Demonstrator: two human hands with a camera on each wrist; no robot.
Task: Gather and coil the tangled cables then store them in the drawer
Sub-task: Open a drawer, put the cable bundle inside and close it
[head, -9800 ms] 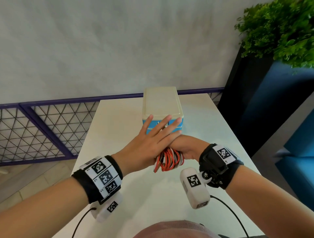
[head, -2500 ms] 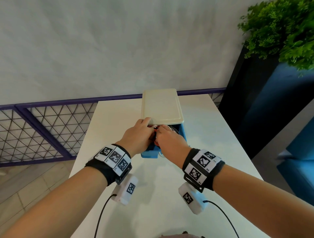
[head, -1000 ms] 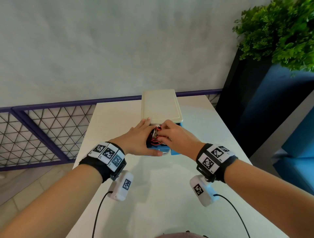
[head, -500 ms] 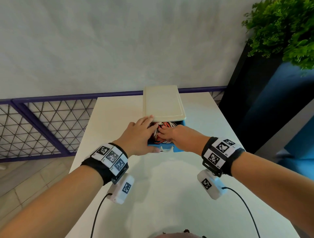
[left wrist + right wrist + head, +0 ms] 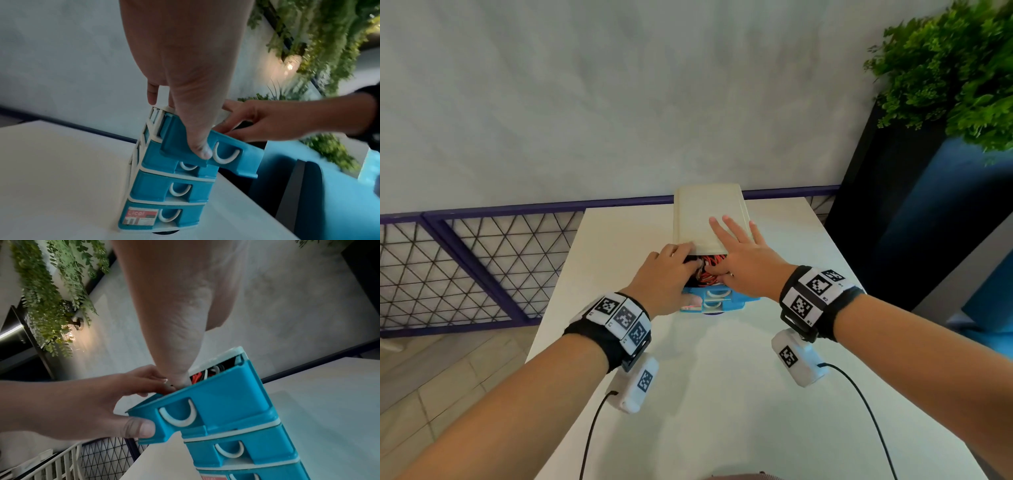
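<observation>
A small drawer unit with a cream top [image 5: 705, 212] stands at the far middle of the white table. Its blue top drawer [image 5: 736, 297] is pulled out, and red and white cables [image 5: 711, 270] lie bundled inside it. My left hand [image 5: 669, 274] grips the drawer's front left corner, thumb on the front face [image 5: 144, 428] and fingers curled over the rim. My right hand [image 5: 744, 255] lies with straight, spread fingers on the cream top, while its thumb [image 5: 180, 378] reaches down onto the cables [image 5: 197, 375]. The left wrist view shows the drawer [image 5: 230, 152] tilted slightly downward.
Three lower blue drawers [image 5: 170, 186] are closed. The table [image 5: 722, 411] is bare in front of the unit. A purple mesh railing [image 5: 482, 246] runs along the left and back. A dark planter with a green plant [image 5: 945, 68] stands to the right.
My right hand has come out of the drawer and its fingers now lie on the unit's top. The left hand keeps its hold on the drawer's left corner. The cables stay inside.
</observation>
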